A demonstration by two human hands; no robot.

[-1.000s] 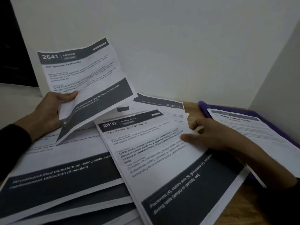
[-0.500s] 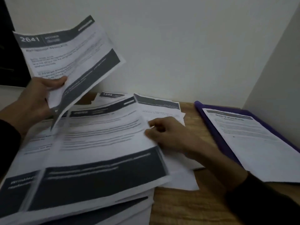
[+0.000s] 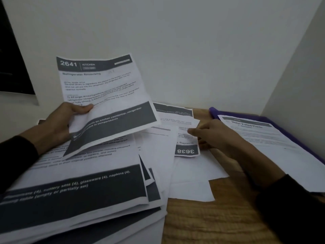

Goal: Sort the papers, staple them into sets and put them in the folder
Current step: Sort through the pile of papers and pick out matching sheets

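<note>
My left hand [image 3: 59,124] grips a printed sheet headed "2641 Kitchen" [image 3: 103,88] by its left edge and holds it up, tilted, above the table. Under it lies a thick pile of printed papers [image 3: 79,187] with dark bands, spread over the left of the table. My right hand [image 3: 211,136] reaches left over loose sheets, its fingers pinching the edge of an upside-down sheet numbered "3638" [image 3: 186,147]. An open purple folder [image 3: 213,111] lies at the right with a "Water Potted Plants" sheet [image 3: 260,138] on it.
A wooden table [image 3: 211,221] carries everything; bare wood shows at the front right. White walls close off the back and the right side. A dark panel [image 3: 14,67] is at the far left. No stapler is in view.
The top sheet of the pile has slid left. My right hand moved right, from that sheet to the "3638" sheet. My left hand lowered the "2641" sheet and brought it toward the middle.
</note>
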